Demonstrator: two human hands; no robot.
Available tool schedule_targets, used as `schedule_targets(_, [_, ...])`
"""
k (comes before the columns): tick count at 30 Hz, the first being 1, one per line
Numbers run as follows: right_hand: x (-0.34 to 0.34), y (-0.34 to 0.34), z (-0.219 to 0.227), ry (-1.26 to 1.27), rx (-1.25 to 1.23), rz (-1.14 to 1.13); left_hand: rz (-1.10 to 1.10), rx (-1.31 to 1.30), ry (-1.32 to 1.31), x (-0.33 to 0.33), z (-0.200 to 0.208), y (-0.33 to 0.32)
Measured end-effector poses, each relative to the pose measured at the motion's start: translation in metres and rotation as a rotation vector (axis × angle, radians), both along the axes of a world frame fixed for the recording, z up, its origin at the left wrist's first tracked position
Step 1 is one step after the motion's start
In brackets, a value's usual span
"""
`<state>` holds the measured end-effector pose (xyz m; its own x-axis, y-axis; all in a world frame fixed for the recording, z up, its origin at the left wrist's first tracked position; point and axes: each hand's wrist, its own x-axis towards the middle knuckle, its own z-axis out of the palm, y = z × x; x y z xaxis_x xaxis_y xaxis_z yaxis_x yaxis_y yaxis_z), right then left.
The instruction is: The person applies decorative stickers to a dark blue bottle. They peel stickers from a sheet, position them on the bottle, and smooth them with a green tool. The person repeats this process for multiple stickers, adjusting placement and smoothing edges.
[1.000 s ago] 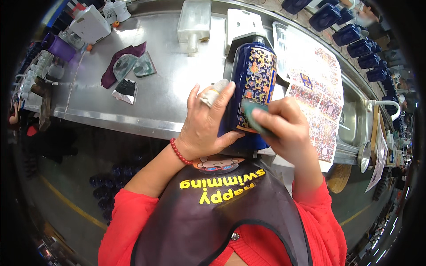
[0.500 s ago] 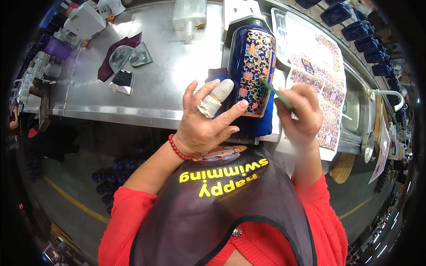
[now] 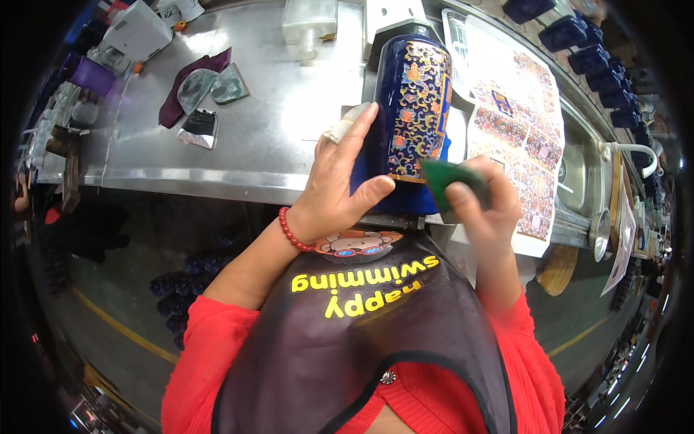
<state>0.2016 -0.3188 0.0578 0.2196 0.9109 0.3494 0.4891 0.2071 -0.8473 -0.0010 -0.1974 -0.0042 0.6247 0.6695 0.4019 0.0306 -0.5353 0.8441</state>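
Observation:
A dark blue bottle (image 3: pixel 390 87) with a colourful floral decal on its side lies lengthwise on a blue cloth (image 3: pixel 405 204) at the table's near edge. Along its left side rests my left hand (image 3: pixel 329 181), fingers stretched out and thumb apart. A whitish cloth wrap covers one finger of that hand. My right hand (image 3: pixel 495 206) pinches a flat green scraper (image 3: pixel 442 182) between thumb and fingers, close to the decal's lower right corner. Whether the scraper's tip touches the bottle I cannot tell.
Printed decal sheets (image 3: pixel 531 108) lie to the right, beside a sink (image 3: pixel 575 173) with a white tap. On the steel table (image 3: pixel 267 123) at left are a purple cloth (image 3: pixel 173 101) and small pads (image 3: pixel 230 85). A clear bottle (image 3: pixel 309 22) stands behind; several blue bottles line the far right.
My right hand has moved toward me, and the scraper now shows its broad face. My left hand has straightened its fingers along the bottle's side. The bottle has turned slightly.

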Motion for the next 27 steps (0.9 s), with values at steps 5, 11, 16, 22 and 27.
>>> schedule_targets(5, [0.000, -0.003, -0.013, 0.208, -0.054, -0.110, 0.059, 0.047, 0.056, 0.006, -0.007, -0.001])
schedule_targets(11, [-0.016, 0.010, -0.008, 0.237, -0.032, -0.071, -0.020, -0.040, 0.024, 0.000, -0.009, 0.003])
schedule_targets(16, [-0.028, 0.028, 0.007, -0.249, -0.048, 0.010, -0.082, -0.094, 0.000, -0.005, -0.009, 0.006])
schedule_targets(22, [-0.020, 0.046, 0.020, 0.003, -0.056, -0.244, -0.067, -0.108, -0.038, -0.006, -0.013, 0.004])
schedule_targets(27, [-0.029, 0.062, 0.021, -0.376, -0.071, -0.167, -0.057, 0.041, 0.006, -0.004, -0.012, 0.003])
